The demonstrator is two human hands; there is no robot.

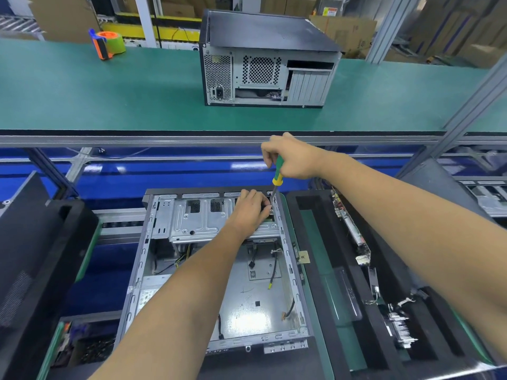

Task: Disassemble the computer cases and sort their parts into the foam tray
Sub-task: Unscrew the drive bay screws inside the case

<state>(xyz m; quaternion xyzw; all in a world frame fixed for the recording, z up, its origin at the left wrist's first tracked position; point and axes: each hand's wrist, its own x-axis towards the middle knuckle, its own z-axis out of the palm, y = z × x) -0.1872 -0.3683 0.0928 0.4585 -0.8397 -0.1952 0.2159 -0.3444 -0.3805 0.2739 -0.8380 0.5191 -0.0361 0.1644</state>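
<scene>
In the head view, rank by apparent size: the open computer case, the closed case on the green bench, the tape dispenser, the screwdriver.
1. Open computer case, though nearness inflates it.
2. Closed case.
3 and 4. Tape dispenser and screwdriver: too alike to rank.

Your left hand (251,208) covers whatever its fingers touch at the open case's (219,270) one o'clock corner, and the screwdriver (277,176) tip disappears behind the case rim there. At three o'clock, the foam tray (343,270) runs off the bottom edge. At nine o'clock, a dark panel (27,256) is cut by the left edge.
</scene>
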